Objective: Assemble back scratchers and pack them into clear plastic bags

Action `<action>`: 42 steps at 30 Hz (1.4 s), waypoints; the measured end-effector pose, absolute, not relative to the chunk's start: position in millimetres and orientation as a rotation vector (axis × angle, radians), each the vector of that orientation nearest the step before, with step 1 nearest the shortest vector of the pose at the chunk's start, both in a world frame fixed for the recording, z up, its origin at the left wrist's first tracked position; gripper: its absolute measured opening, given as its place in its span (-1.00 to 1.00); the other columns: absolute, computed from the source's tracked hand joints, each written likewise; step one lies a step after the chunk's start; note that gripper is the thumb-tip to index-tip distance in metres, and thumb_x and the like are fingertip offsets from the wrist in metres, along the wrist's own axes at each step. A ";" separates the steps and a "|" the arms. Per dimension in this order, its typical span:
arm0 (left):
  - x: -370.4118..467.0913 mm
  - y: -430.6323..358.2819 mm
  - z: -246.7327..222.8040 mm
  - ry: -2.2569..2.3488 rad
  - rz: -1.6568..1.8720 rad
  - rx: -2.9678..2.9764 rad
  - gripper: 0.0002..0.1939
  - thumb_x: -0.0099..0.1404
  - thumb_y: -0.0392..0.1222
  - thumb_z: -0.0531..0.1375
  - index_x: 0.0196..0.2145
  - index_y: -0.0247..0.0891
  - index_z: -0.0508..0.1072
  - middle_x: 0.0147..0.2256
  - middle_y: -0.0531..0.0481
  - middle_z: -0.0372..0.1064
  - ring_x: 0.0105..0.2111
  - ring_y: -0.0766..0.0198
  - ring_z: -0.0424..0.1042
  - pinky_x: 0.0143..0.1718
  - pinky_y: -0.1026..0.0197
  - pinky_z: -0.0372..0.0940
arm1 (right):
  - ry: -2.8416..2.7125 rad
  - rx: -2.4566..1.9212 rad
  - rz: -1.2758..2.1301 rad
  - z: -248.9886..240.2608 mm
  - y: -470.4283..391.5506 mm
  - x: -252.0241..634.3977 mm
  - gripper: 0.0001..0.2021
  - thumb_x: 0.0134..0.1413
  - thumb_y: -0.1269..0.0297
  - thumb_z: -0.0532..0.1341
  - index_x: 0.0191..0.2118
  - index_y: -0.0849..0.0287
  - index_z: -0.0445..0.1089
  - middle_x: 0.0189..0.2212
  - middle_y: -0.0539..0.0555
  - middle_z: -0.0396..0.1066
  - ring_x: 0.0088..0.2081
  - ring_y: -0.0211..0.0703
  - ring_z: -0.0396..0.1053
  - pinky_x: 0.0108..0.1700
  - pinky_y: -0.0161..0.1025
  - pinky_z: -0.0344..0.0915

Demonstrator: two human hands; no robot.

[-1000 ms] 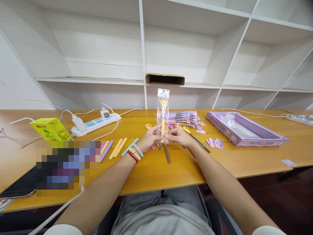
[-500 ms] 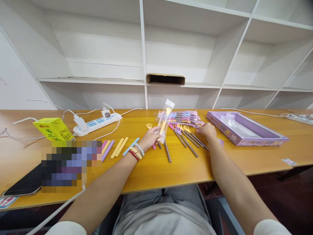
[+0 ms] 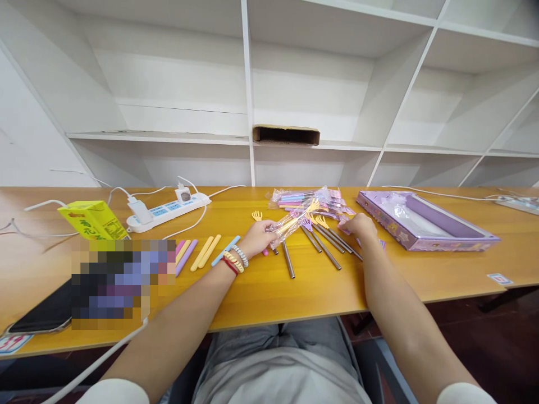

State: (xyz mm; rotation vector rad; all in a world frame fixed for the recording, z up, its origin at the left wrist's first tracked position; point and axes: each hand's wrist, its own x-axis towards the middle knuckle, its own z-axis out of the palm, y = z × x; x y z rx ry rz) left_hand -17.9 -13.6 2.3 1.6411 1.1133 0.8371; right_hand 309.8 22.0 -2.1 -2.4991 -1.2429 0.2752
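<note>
Curling from a forward-slanting arm, the left hand (image 3: 257,238) is gripping the near end of a bagged yellow scratcher (image 3: 291,225) above the worktop (image 3: 261,303). The scratcher's long axis is running diagonally away and to the right, its claw (image 3: 313,205) pointing toward the packaged pile (image 3: 297,197). The right hand (image 3: 360,225) is bending inward at the wrist, fingers aiming left; whether they are grasping anything, I cannot tell.
</note>
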 end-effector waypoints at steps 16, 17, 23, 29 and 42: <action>-18.0 -12.6 3.8 1.169 0.857 1.636 -0.64 0.03 -0.26 0.16 -0.16 -0.37 0.42 -0.49 0.00 0.34 -0.63 0.34 0.34 -0.77 0.35 0.23 | -1.375 -1.349 -0.038 2.8 21.4 255.0 -0.82 -0.12 0.21 0.16 -0.59 0.18 0.31 -0.52 0.02 0.32 -0.40 -0.20 0.26 -0.28 -0.25 0.18; -18.1 -12.7 3.8 1.160 0.852 1.639 -0.65 0.03 -0.27 0.16 -0.17 -0.37 0.42 -0.50 0.01 0.33 -0.63 0.35 0.34 -0.77 0.35 0.23 | -1.356 -1.322 -0.044 2.2 22.4 256.1 -0.83 -0.15 0.23 0.17 -0.61 0.18 0.29 -0.44 0.06 0.36 -0.32 -0.16 0.30 -0.21 -0.22 0.20; -19.9 -12.2 4.5 1.091 0.804 1.661 -0.66 0.03 -0.28 0.17 -0.17 -0.37 0.41 -0.59 0.07 0.28 -0.66 0.39 0.28 -0.74 0.37 0.24 | -1.310 -1.227 0.168 -5.4 29.9 264.5 -0.85 -0.27 0.29 0.21 -0.65 0.18 0.22 -0.13 0.18 0.41 -0.08 -0.04 0.34 -0.07 -0.17 0.23; -20.6 -11.2 3.4 1.091 0.804 1.694 -0.68 0.04 -0.27 0.17 -0.19 -0.36 0.42 -0.59 0.06 0.30 -0.65 0.38 0.30 -0.73 0.36 0.24 | -1.408 -1.322 0.025 -7.7 28.4 258.2 -0.83 -0.13 0.23 0.18 -0.60 0.16 0.22 -0.31 0.11 0.45 -0.25 -0.11 0.36 -0.19 -0.21 0.24; -20.0 -12.9 4.3 1.088 0.801 1.700 -0.68 0.05 -0.26 0.18 -0.19 -0.36 0.43 -0.58 0.06 0.31 -0.65 0.40 0.30 -0.73 0.40 0.22 | -1.314 -1.591 -0.222 -3.9 25.9 260.2 -0.87 -0.05 0.24 0.09 -0.49 0.16 0.27 -0.46 0.11 0.38 -0.39 -0.10 0.27 -0.31 -0.22 0.13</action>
